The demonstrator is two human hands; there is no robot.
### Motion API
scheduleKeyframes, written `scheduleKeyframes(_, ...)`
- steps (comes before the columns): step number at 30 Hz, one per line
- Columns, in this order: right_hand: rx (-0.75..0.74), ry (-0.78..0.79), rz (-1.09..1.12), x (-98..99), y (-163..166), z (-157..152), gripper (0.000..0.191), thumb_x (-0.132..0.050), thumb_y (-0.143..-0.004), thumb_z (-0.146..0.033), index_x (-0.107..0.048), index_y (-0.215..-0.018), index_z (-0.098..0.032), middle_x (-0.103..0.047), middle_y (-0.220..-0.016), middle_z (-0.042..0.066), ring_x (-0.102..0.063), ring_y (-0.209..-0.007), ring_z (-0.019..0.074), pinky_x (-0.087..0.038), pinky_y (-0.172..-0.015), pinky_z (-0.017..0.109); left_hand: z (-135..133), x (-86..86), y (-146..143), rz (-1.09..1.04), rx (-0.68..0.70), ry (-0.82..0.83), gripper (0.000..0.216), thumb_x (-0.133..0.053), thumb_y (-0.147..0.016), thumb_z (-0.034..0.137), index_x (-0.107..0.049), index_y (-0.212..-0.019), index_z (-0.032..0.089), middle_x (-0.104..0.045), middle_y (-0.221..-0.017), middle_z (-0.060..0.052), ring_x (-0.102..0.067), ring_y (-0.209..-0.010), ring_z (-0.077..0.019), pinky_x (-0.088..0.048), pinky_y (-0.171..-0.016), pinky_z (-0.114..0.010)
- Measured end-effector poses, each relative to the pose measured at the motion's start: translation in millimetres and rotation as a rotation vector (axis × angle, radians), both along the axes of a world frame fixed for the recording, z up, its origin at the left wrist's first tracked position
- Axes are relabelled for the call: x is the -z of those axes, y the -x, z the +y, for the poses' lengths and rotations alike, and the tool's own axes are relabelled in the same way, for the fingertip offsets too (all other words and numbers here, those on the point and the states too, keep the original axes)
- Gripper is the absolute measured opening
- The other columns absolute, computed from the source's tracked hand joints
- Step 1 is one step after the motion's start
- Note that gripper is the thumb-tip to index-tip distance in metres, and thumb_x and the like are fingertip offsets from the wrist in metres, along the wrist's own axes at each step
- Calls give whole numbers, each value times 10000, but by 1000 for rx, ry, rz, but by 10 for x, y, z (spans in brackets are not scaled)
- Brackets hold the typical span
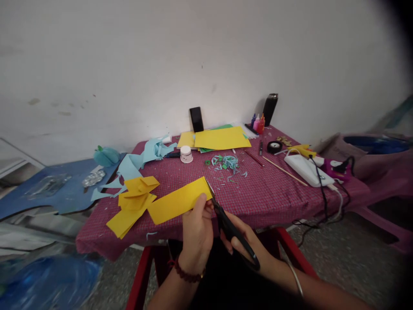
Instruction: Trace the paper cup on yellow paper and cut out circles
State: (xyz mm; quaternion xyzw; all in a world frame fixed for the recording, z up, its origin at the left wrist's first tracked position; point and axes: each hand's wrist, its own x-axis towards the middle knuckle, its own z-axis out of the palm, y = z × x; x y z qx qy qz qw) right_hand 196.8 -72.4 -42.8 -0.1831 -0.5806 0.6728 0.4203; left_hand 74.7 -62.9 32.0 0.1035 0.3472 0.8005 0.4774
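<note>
Bench (274, 202): yellow pieces (132, 209), apparently cut already;
Left grip (197, 230): pinching yellow strip (179, 202);
Right grip (256, 243): wrapped round scissors (229, 226) at strip's end;
Cutting: looks unfinished.

Table (277, 202): red checked cloth (176, 173), mid-frame
Folded yellow paper (132, 204): lower left
Cup (186, 156): centre
Shreds (229, 162): just right of centre
Tape (274, 147): right of centre
</note>
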Motion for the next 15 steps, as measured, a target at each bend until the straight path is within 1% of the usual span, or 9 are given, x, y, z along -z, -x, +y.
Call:
scheduleKeyframes(3,2,13,-25,-1,-4,-17,748,-601,-807,-636,-417,-1400,-220,-484,-726,-21,-397,-563,94,-332,-507,227,-12,-5,6,-24,15,3,211,-791,-605,174,-638,-750,156,-651,-699,34,-582,-603,-89,-472,-635,-233)
scheduleKeyframes(7,7,38,-22,8,5,-32,742,-609,-799,-636,-431,-1385,-218,-467,-702,-29,-377,-553,95,-316,-498,228,-41,-14,21,-49,21,30,211,-796,-602,144,-634,-737,142,-643,-657,27,-588,-575,-93,-479,-572,-210)
scheduleKeyframes(9,16,31,-8,14,15,-30,758,-613,-782,-654,-447,-1374,-210,-460,-686,-31,-364,-550,99,-312,-498,235,-67,-35,33,-88,49,55,154,-763,-665,130,-638,-755,129,-647,-656,11,-601,-573,-94,-482,-541,-193)
scheduleKeyframes(11,29,24,-2,17,21,-24,769,-619,-771,-663,-453,-1371,-212,-460,-677,-31,-361,-551,104,-317,-504,241,-91,-66,47,-136,68,95,66,-687,-753,96,-643,-796,119,-660,-690,-5,-613,-581,-88,-486,-518,-170)
scheduleKeyframes(13,37,26,-6,16,23,-20,760,-639,-763,-652,-460,-1366,-226,-459,-671,-35,-362,-549,104,-321,-508,240,-106,-97,58,-183,52,137,85,-610,-810,48,-645,-839,120,-677,-751,-12,-631,-612,-77,-513,-546,-155)
scheduleKeyframes(15,35,36,-13,16,24,-19,748,-657,-760,-633,-462,-1365,-238,-467,-691,-32,-370,-551,101,-323,-508,237,-110,-115,62,-218,16,166,127,-568,-834,17,-642,-831,120,-682,-787,-12,-646,-648,-72,-551,-618,-158)
